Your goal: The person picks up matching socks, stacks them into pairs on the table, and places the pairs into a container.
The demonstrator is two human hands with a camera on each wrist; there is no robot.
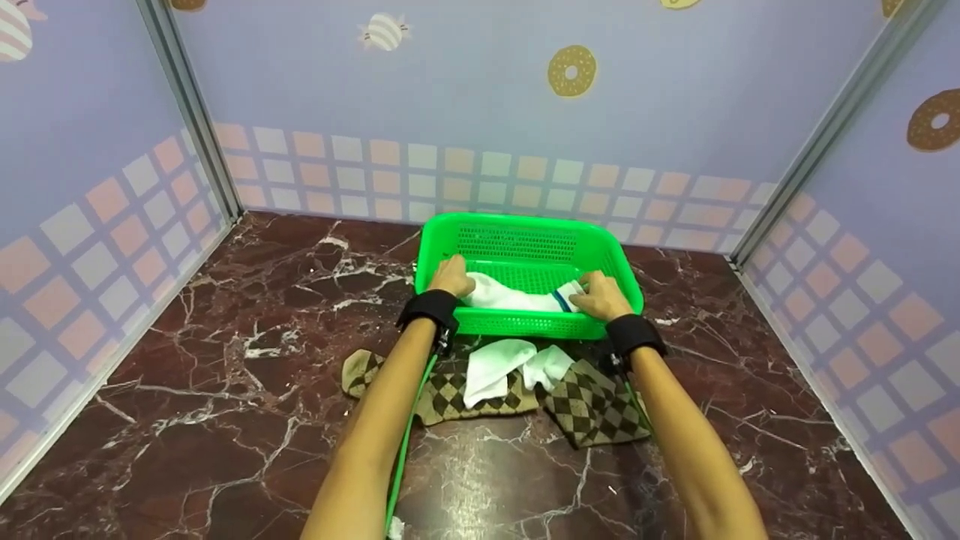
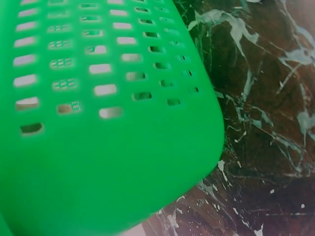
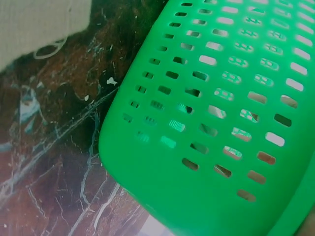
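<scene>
In the head view, a white sock [image 1: 517,298] with a blue stripe near its cuff lies stretched along the near side inside a green plastic basket [image 1: 517,324]. My left hand [image 1: 452,277] reaches over the basket's left front corner and grips the toe end with curled fingers. At the other end, my right hand [image 1: 602,296] pinches the cuff between thumb and fingers. The wrist views are filled mostly by the slotted basket wall [image 2: 108,162], which hides the sock and nearly all of both hands.
On the marbled floor [image 1: 247,420] before the basket lie white cloth pieces [image 1: 499,367] over checkered brown-and-beige socks [image 1: 600,405], partly under my forearms. Patterned walls [image 1: 480,112] enclose the back and both sides. A green cable [image 1: 405,442] runs along my left forearm.
</scene>
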